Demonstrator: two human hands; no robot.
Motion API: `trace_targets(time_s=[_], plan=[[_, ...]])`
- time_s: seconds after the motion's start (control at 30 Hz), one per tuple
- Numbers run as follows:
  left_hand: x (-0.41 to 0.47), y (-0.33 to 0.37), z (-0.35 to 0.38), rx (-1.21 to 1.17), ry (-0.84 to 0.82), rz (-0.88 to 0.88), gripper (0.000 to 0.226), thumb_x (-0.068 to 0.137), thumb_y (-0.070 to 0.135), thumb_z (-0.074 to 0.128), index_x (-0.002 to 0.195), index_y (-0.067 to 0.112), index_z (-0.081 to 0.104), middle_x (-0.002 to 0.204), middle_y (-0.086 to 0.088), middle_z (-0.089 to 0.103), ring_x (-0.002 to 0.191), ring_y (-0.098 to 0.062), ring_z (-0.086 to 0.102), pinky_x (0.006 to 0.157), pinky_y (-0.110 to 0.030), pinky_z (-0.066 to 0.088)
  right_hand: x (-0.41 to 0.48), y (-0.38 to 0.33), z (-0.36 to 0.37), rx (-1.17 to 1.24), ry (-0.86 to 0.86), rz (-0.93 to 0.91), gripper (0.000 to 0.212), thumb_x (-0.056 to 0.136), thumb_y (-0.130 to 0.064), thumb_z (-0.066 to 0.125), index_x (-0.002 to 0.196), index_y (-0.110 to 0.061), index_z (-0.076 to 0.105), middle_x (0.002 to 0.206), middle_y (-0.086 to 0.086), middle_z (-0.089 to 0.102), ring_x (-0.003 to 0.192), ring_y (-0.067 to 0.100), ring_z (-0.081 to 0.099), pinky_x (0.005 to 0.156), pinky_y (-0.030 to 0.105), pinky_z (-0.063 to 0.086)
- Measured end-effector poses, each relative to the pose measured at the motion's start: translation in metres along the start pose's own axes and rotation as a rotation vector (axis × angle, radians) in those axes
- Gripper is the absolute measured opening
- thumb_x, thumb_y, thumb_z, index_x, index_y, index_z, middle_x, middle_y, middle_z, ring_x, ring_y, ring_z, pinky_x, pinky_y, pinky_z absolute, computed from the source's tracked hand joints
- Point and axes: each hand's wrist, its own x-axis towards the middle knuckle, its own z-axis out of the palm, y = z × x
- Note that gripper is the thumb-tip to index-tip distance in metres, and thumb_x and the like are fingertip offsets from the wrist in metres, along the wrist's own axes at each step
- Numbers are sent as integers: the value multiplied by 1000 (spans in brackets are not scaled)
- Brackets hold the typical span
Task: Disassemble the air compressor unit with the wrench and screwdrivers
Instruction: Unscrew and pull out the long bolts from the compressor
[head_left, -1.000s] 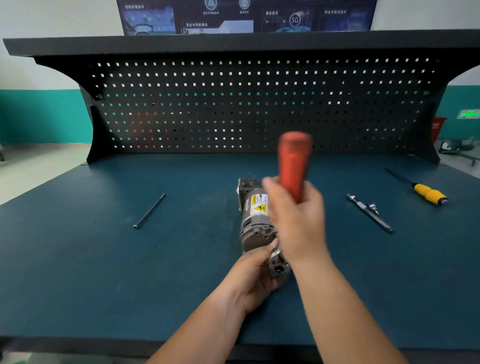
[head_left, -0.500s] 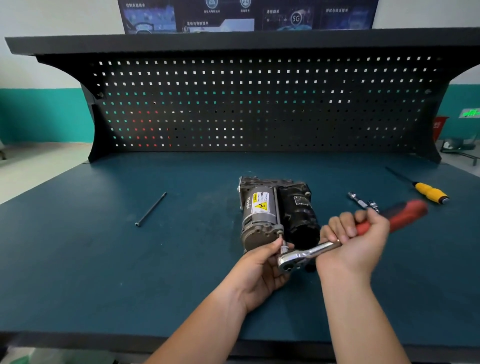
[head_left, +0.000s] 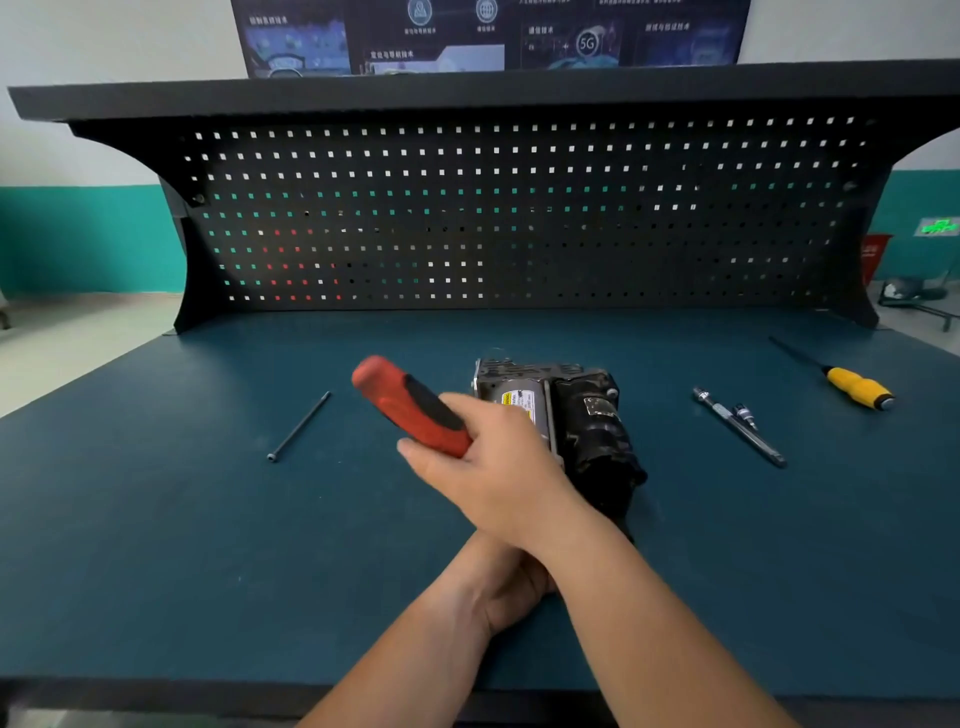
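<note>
- My right hand (head_left: 488, 467) is wrapped tight around the red-and-black handle of the ratchet wrench (head_left: 410, 405), which points off toward 10 o'clock. The wrench head is hidden under my hand.
- My left hand (head_left: 511, 590) lies beneath my right wrist at the near end of the air compressor unit (head_left: 587, 426). Its fingers are covered, so I cannot tell whether they grip anything.
- The compressor lies on the blue bench mat (head_left: 156, 571) about mid-bench, its length running 12 to 6 o'clock.
- I judge this step to be cranking a fastener loose at the compressor's near end. One long bolt (head_left: 298, 426) lies loose at 9 o'clock of the unit, so the job looks early on.
- The next move calls for sweeping the handle across toward 3 o'clock with the socket seated and the unit braced against twisting.
- Spare tools: an extension bar with bits (head_left: 737, 428) at 3 o'clock and a yellow-handled screwdriver (head_left: 857, 388) at 2 o'clock.
- Writing: "5G" reads on the wall poster (head_left: 587, 44) at 12 o'clock, but the other characters there are too blurred. The yellow warning label (head_left: 519, 404) on the motor housing has no legible text.
</note>
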Motion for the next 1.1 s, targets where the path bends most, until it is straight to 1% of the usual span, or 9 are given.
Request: trace_targets(time_s=[0.1, 0.23, 0.43, 0.57, 0.73, 0.83, 0.9, 0.97, 1.1], plan=[[-1, 1, 1, 33, 9, 44, 29, 93, 5, 44, 76, 10, 68, 70, -6, 66, 62, -15, 64, 57, -29, 53, -7, -3, -7, 134, 115, 0, 26, 77, -29, 68, 61, -20, 48, 49, -14, 39, 47, 3, 34, 46, 19, 27], [2, 0, 3, 56, 72, 42, 9, 83, 12, 58, 82, 9, 67, 73, -5, 69, 63, -13, 66, 59, -24, 54, -15, 1, -36, 629, 510, 193, 20, 71, -27, 64, 52, -27, 59, 38, -11, 40, 34, -1, 33, 36, 14, 28], [3, 2, 6, 41, 101, 0, 17, 69, 28, 65, 61, 16, 74, 66, 1, 70, 55, -9, 64, 48, -16, 47, -38, 40, -69, 1367, 1042, 433, 34, 87, -26, 44, 54, -23, 38, 42, -10, 25, 34, 6, 23, 34, 16, 24], [3, 2, 6, 30, 106, -9, 15, 66, 28, 67, 61, 16, 73, 64, 2, 68, 56, -8, 63, 50, -17, 47, -54, 55, -61, 1535, 1210, 537, 28, 87, -30, 43, 61, -22, 36, 45, -10, 24, 36, 7, 24, 36, 15, 23], [4, 2, 6, 1, 87, -40, 16, 64, 30, 66, 63, 18, 76, 71, 3, 71, 61, -8, 66, 54, -20, 50, -28, 31, -64, 1245, 1042, 357, 28, 90, -19, 44, 63, -21, 37, 42, -11, 26, 35, 5, 23, 34, 17, 21], [4, 2, 5, -1, 83, -46, 15, 69, 29, 66, 64, 19, 76, 73, 1, 72, 61, -10, 66, 57, -21, 51, -8, 12, -56, 942, 750, 274, 28, 91, -7, 49, 66, -18, 41, 40, -12, 32, 33, 2, 26, 34, 16, 21], [6, 1, 3, 19, 99, -33, 13, 80, 24, 64, 77, 15, 74, 78, -4, 71, 66, -13, 66, 64, -25, 53, 0, 4, -46, 682, 509, 247, 28, 88, -6, 58, 66, -19, 47, 40, -12, 38, 34, 1, 30, 35, 16, 25], [6, -1, 1, 40, 97, -6, 14, 90, 17, 56, 87, 11, 68, 81, -6, 69, 71, -16, 65, 70, -29, 53, 3, -1, -32, 391, 294, 167, 32, 84, -10, 66, 61, -22, 47, 40, -13, 40, 37, 0, 32, 39, 14, 27], [5, -2, -2, -83, 58, 9, 26, 94, 9, 48, 77, 8, 67, 68, -6, 66, 57, -15, 64, 53, -25, 52, -2, -1, 2, 8, -5, 49, 29, 78, -30, 64, 55, -35, 47, 45, -16, 43, 44, 4, 36, 44, 17, 26]])
